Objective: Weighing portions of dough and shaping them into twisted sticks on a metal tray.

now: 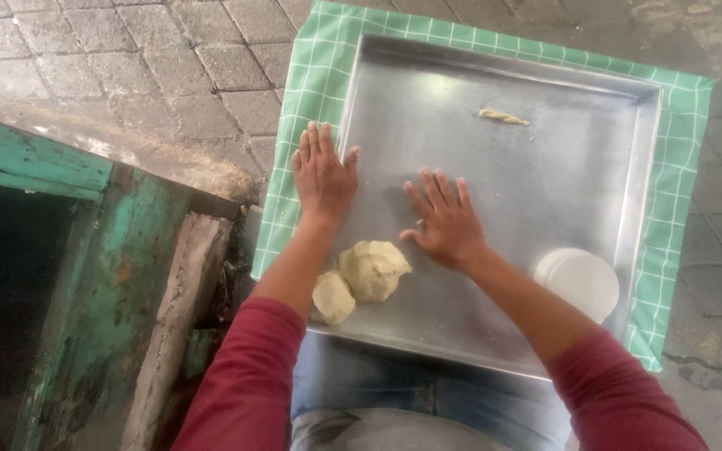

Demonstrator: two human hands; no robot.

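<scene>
Two dough lumps [365, 276] near flat, spread hands, left hand [323, 177], right hand [447, 224], steel tray [545, 167]

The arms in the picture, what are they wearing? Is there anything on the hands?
Both arms wear dark red long sleeves, pushed up so the forearms are bare. The left sleeve and the right sleeve look plain, with no pattern or markings. The left hand and the right hand are bare: no gloves, and no rings, watch or bracelet that can be seen.
</scene>
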